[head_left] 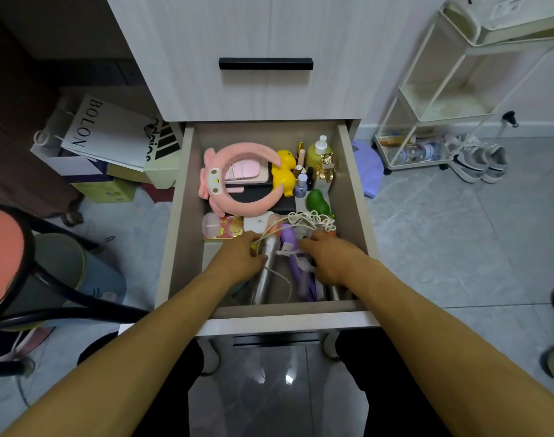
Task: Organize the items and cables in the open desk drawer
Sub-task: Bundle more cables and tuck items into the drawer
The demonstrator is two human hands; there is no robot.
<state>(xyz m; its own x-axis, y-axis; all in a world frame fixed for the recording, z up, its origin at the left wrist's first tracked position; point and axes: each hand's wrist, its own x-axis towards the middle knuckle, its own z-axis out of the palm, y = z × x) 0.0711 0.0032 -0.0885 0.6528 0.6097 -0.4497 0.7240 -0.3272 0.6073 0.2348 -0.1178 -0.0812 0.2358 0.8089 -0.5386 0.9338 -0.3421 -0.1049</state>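
The open drawer [353, 184] holds a pink plush headband [238, 181], a yellow duck toy [285, 171], small bottles [320, 149], a green avocado toy [316, 201] and a tangle of white cables [310, 220]. In the near part lie a silver tube [266, 279] and a purple device [296, 253]. My left hand [242, 260] sits over the silver tube and pinches a white cable. My right hand [327, 260] is curled among the cables beside the purple device; what its fingers hold is hidden.
A closed drawer with a black handle [265, 64] is above. A white rolling cart [439, 121] and shoes [477, 159] stand at the right. Paper bags and boxes [108, 137] crowd the left, with a stool [14, 257] near my left arm.
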